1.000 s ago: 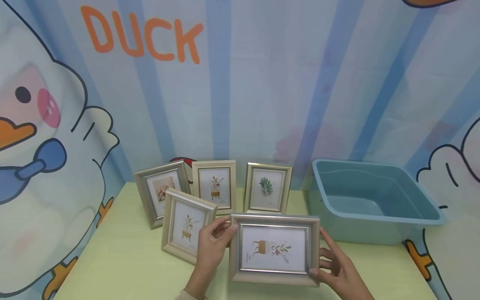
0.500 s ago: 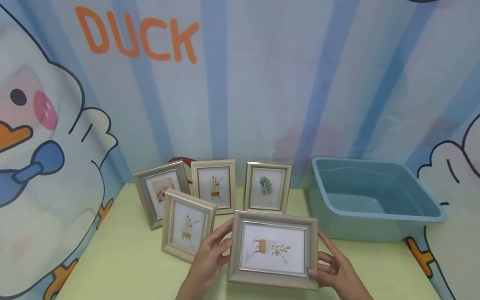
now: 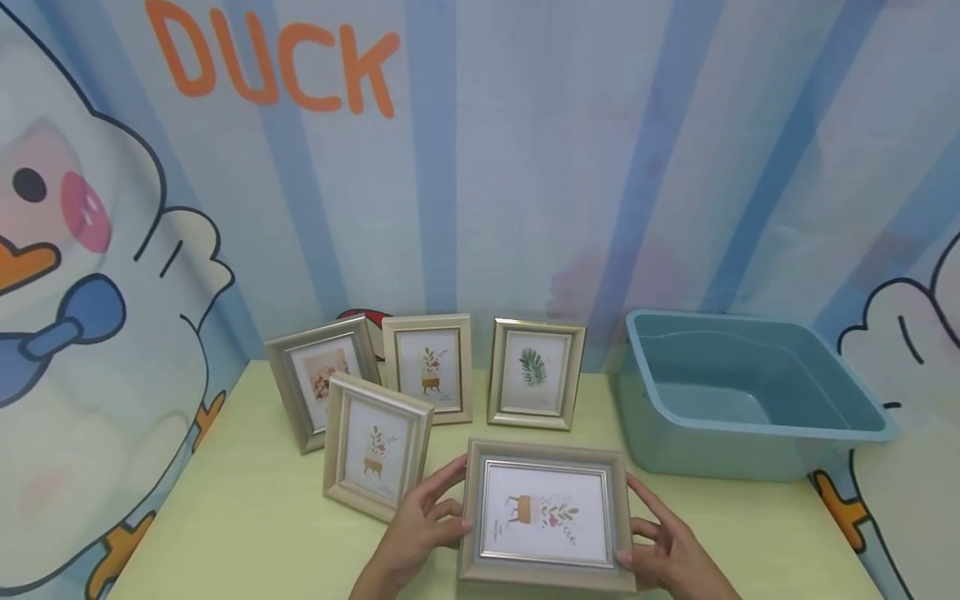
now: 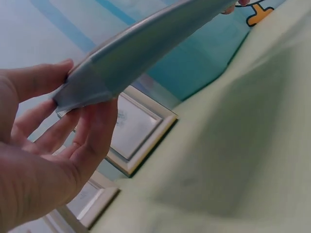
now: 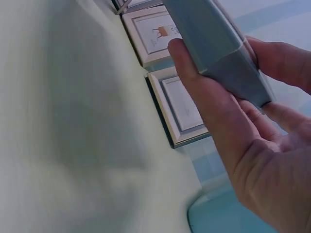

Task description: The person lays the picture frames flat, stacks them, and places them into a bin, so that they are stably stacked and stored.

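Note:
A champagne-coloured picture frame (image 3: 546, 567) with a potted-plant print is held sideways between both hands at the front of the table, its picture facing up toward the head camera. My left hand (image 3: 420, 529) grips its left end, thumb on the front edge. At the other end my right hand (image 3: 671, 542) pinches the right edge with its thumb near the lower corner. Both wrist views show the frame's long edge (image 4: 141, 48) raised over the tabletop, a shadow beneath it. Fingers of the right hand (image 5: 272, 121) curl around the corner.
Several picture frames stand behind: a plant print (image 3: 375, 450) at front left, a flower photo (image 3: 322, 383), another plant print (image 3: 429, 371) and a green leaf print (image 3: 534, 373). A blue-green plastic tub (image 3: 757, 454) stands at the right on the yellow-green table (image 3: 225, 533). A duck-printed curtain hangs behind.
Both hands have lowered the held picture frame slightly toward the table's front and tipped it back, so its face turns more upward. The standing frames and the tub stay put.

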